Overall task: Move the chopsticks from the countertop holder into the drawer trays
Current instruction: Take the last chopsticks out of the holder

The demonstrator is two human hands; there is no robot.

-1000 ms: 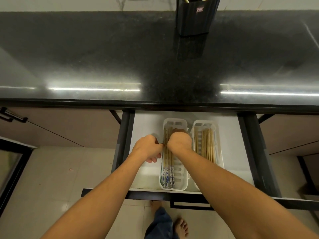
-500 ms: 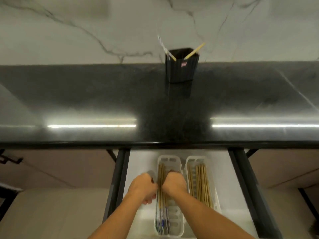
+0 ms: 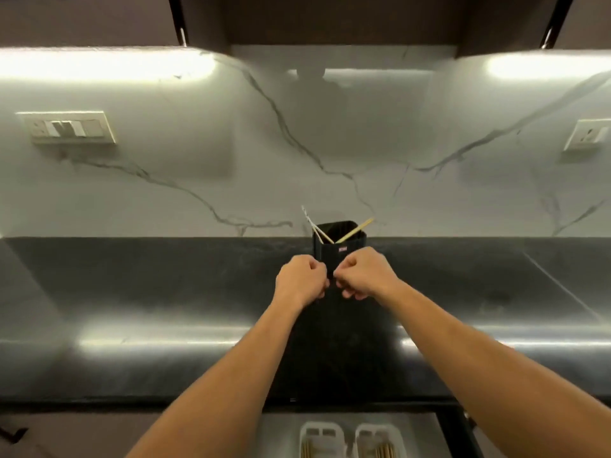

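Just two chopsticks (image 3: 309,219) (image 3: 358,228), one holder (image 3: 340,261), two curled hands (image 3: 301,280) (image 3: 363,276), two trays (image 3: 318,429) (image 3: 377,431)

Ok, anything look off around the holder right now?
Nothing spilled or damaged. The black holder stands upright on the countertop. Inside it, a patterned chopstick leans left and a wooden chopstick leans right, splayed apart rather than bundled.
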